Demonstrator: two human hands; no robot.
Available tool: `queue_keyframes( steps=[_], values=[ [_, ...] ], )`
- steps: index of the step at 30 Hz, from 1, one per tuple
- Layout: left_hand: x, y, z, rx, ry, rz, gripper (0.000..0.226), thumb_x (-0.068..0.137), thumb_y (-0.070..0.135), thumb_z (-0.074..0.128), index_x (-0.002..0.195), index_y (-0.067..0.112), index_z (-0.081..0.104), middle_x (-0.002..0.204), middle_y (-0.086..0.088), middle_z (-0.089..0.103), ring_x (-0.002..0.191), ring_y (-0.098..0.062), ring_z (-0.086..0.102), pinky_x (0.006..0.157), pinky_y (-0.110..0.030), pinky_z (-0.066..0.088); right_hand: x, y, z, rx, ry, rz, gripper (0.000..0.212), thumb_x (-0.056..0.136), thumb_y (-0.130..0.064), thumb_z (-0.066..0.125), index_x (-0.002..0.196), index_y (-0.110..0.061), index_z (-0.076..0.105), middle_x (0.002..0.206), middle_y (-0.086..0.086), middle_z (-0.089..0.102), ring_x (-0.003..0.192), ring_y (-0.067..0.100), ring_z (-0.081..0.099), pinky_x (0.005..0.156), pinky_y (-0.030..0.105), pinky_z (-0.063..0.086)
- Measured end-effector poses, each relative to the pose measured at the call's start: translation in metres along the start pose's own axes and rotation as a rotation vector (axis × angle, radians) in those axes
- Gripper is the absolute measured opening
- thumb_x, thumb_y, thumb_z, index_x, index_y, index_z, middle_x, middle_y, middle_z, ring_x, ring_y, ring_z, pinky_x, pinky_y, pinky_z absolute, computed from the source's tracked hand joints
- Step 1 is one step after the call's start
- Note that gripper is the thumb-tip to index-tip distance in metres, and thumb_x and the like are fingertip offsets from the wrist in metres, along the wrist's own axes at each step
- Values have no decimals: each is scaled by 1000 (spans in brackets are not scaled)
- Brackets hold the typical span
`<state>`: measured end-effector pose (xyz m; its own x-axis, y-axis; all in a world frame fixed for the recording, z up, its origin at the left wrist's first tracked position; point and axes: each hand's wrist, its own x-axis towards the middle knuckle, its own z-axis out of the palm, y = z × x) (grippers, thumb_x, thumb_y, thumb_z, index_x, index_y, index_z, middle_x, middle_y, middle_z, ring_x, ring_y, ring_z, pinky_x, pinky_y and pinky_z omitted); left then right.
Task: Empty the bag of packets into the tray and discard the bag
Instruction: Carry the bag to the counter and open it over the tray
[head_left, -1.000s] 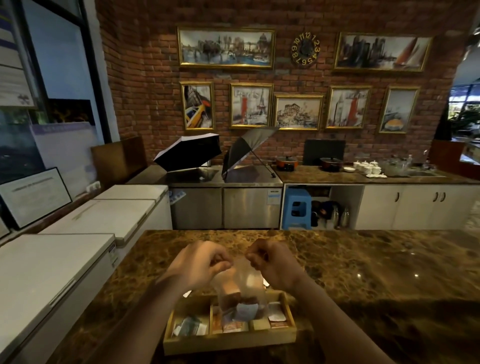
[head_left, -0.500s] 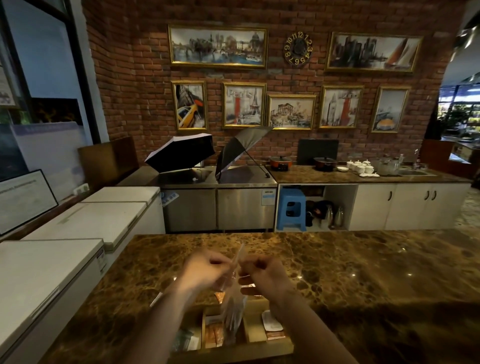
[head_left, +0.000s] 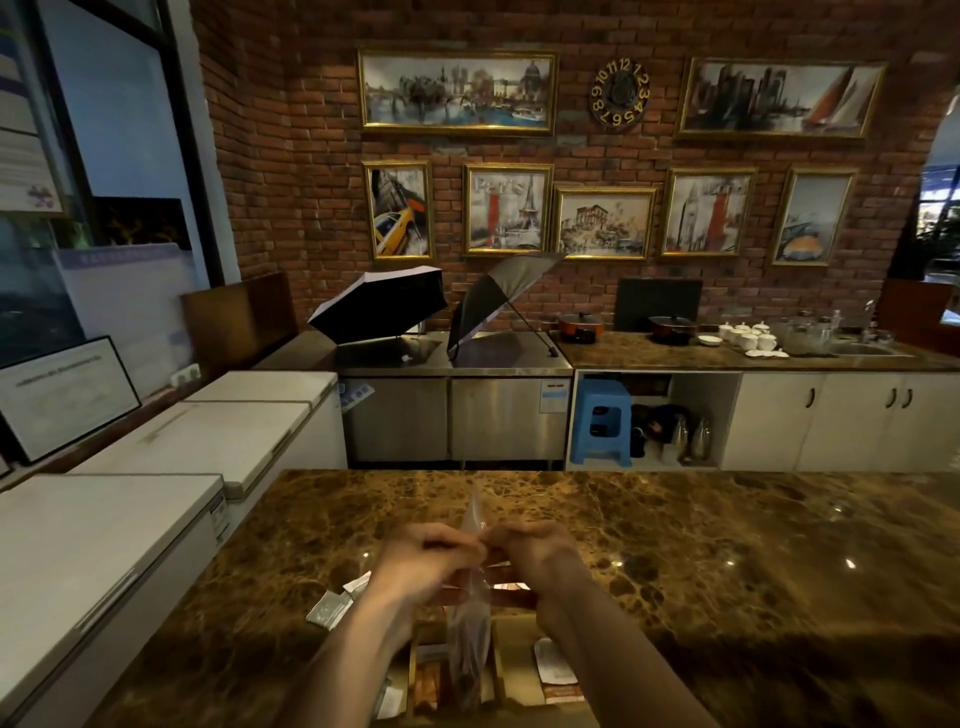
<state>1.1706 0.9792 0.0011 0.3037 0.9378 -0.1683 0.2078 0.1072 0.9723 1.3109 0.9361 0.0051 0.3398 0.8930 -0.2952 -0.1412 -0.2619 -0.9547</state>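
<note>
A clear plastic bag (head_left: 470, 644) hangs upright over the wooden compartment tray (head_left: 500, 670) at the near edge of the marble counter. My left hand (head_left: 421, 566) and my right hand (head_left: 535, 551) pinch the bag's top together, knuckles almost touching, and a corner of plastic sticks up between them. The bag looks narrow and twisted. Packets lie in the tray: reddish ones (head_left: 428, 686) left of the bag and a white one (head_left: 553, 662) at the right. My forearms hide much of the tray.
Two loose sachets (head_left: 332, 608) lie on the brown marble counter (head_left: 727, 571) just left of my left wrist. White chest freezers (head_left: 104, 545) run along the left. Beyond a floor gap stand steel cabinets with two open umbrellas (head_left: 384, 304) and a blue stool (head_left: 602, 421).
The view tilted up, so the tray has slid to the bottom edge. My hands came closer together at the bag's top, and the bag went from wide to narrow and twisted.
</note>
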Motion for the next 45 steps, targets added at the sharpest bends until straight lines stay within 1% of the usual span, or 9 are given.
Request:
queue_keyframes(
  steps=[11, 15, 21, 25, 28, 34, 37, 40, 45],
  values=[
    [26, -5, -24, -39, 175, 7, 8, 86, 17, 78, 85, 11, 74, 73, -8, 75, 65, -21, 71, 54, -33, 57, 4, -1, -23, -52, 30, 0, 23, 102, -15, 53, 88, -5, 68, 76, 9, 68, 62, 20, 71, 55, 32, 54],
    [40, -7, -31, 142, 269, 79, 13, 87, 22, 74, 76, 16, 71, 72, -8, 73, 73, -28, 71, 72, -52, 62, 7, -3, -29, -92, 28, -16, 25, 102, -15, 52, 86, -5, 69, 74, 7, 69, 54, 13, 70, 50, 27, 53],
    [45, -13, -22, 307, 349, 82, 14, 96, 39, 54, 85, 30, 56, 85, -1, 69, 78, -23, 67, 74, -43, 60, 14, 8, -30, -53, 20, -57, 25, 100, -17, 55, 87, -4, 72, 69, 3, 72, 63, 17, 71, 56, 29, 57],
    [44, -4, -14, 120, 273, 75, 10, 98, 32, 54, 91, 26, 57, 102, -10, 68, 90, -30, 69, 63, -43, 63, 21, 24, -37, 47, -40, -50, 27, 99, -30, 63, 99, -5, 74, 87, 10, 77, 77, 24, 72, 67, 36, 59],
    [41, 4, -9, 62, 205, 108, 7, 100, 30, 54, 100, 24, 58, 106, -10, 67, 93, -29, 69, 74, -49, 63, 27, 44, -41, 95, -37, 38, 27, 99, -32, 63, 111, -8, 69, 102, 14, 75, 82, 27, 72, 65, 37, 59],
    [36, 20, -7, -445, -18, 145, 12, 102, 21, 54, 104, 9, 54, 115, -19, 70, 94, -36, 75, 69, -47, 63, 33, 85, -35, 345, -208, 197, 40, 92, -32, 70, 120, -4, 71, 80, 10, 59, 70, 21, 55, 65, 33, 50],
    [38, 19, -11, -655, -95, 138, 11, 101, 19, 55, 108, 11, 54, 116, -20, 72, 101, -38, 73, 68, -44, 63, 34, 87, -36, 572, -323, 222, 38, 87, -38, 72, 110, -8, 79, 105, 19, 75, 106, 38, 70, 89, 53, 58],
    [43, 9, -20, -674, -126, 119, 22, 100, 24, 55, 118, 11, 57, 112, -16, 75, 103, -34, 73, 67, -38, 63, 35, 84, -38, 716, -333, 156, 51, 89, -33, 69, 129, -2, 64, 128, 29, 67, 119, 45, 66, 102, 58, 51],
    [52, -24, -35, -583, -95, 80, 28, 102, 23, 49, 123, 8, 60, 117, -16, 73, 106, -36, 72, 70, -43, 62, 37, 82, -45, 755, -243, 74, 56, 85, -16, 75, 134, -4, 51, 117, 31, 71, 108, 46, 71, 77, 49, 63]
  ],
)
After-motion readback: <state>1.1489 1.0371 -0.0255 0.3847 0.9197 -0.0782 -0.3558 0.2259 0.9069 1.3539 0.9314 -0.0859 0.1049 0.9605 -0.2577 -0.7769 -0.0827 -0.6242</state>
